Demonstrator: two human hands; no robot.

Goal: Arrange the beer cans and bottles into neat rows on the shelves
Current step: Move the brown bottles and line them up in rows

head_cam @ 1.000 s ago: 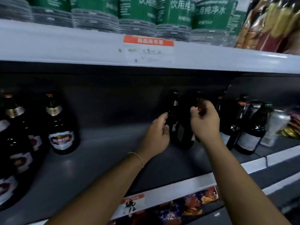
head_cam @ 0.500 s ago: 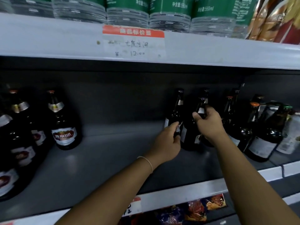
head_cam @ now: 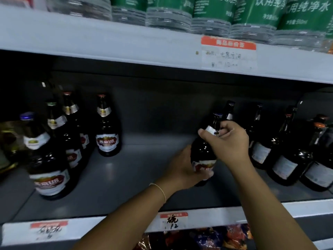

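Observation:
A dark beer bottle (head_cam: 202,150) with a red and white label stands tilted over the middle of the grey shelf (head_cam: 126,177). My right hand (head_cam: 227,139) grips its neck. My left hand (head_cam: 182,168) holds its lower body from the left. Several matching bottles stand at the left, one at the back (head_cam: 107,127) and a bigger-looking one at the front (head_cam: 46,159). More dark bottles (head_cam: 284,156) crowd the right side, their white back labels showing. Another bottle neck (head_cam: 229,110) rises just behind my right hand.
The shelf above (head_cam: 108,44) carries green-labelled water bottles (head_cam: 212,13) and a price tag (head_cam: 228,52). Price tags (head_cam: 173,221) sit on the front rail. Snack packets (head_cam: 207,239) lie on the shelf below. A yellowish bottle (head_cam: 7,145) stands at the far left.
The view swung left. The bottle came forward and leftward out of the right-hand group, my left hand now wrapped round its body and my right hand still on the neck.

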